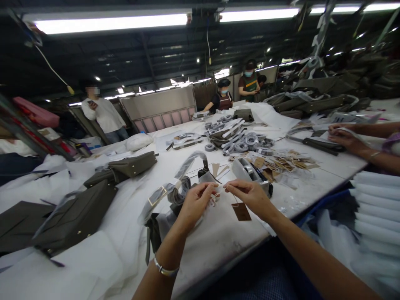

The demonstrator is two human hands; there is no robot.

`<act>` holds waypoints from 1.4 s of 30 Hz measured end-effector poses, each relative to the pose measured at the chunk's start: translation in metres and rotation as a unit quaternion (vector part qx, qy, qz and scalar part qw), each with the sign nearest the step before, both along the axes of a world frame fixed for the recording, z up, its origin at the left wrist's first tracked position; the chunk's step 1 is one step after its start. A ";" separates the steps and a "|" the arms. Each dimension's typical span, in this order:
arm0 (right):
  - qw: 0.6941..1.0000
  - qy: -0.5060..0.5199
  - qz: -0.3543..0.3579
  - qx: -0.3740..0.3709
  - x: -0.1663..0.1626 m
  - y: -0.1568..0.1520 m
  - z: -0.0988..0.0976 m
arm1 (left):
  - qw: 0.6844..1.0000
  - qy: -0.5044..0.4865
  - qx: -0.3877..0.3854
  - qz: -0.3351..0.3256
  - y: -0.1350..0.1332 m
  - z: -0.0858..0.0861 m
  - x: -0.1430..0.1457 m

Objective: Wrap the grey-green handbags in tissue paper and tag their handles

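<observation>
My left hand (197, 203) is closed in a pinch, with loops of thin pale string (214, 201) at its fingertips. A short gap to the right, my right hand (250, 196) pinches a thin string. From it hangs a brown hang tag (241, 211), just above the white tabletop. Beside and behind my left hand lies a dark olive bag (153, 233), largely hidden by my forearm. Its strap (156, 196), wrapped in clear film, has a gold buckle and is partly coiled. Behind my right hand stands a tape dispenser (250, 170).
Loose tags (281, 164) and wrapped strap coils (250, 141) are heaped behind the dispenser. Olive bags (78, 212) lie on white sheets at left. A co-worker's hands (346, 137) work at right, above rolled white material (376, 208). Several people stand or sit farther back.
</observation>
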State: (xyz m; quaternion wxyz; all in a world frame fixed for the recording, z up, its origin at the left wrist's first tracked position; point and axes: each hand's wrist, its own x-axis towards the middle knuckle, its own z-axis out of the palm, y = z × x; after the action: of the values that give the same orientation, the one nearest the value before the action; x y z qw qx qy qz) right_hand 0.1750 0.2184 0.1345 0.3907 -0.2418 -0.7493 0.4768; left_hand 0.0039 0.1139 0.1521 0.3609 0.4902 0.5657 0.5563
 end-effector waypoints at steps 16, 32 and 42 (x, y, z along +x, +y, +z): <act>0.999 -0.030 -0.035 0.027 -0.004 -0.015 -0.006 | 0.989 0.009 -0.053 -0.137 -0.013 -0.016 0.005; 0.980 0.140 -0.052 -0.131 0.009 -0.014 -0.027 | 0.946 -0.210 -0.104 -0.222 -0.020 -0.049 0.033; 0.900 0.311 -0.008 -0.304 0.001 -0.022 -0.041 | 0.987 -0.143 -0.055 -0.048 0.003 -0.071 0.061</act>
State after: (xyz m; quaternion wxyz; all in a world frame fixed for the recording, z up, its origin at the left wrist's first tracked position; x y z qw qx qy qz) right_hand 0.1760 0.1963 0.0938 0.5147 -0.1946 -0.4064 0.7294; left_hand 0.0651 0.1164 0.0812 0.4910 0.4118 0.5132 0.5709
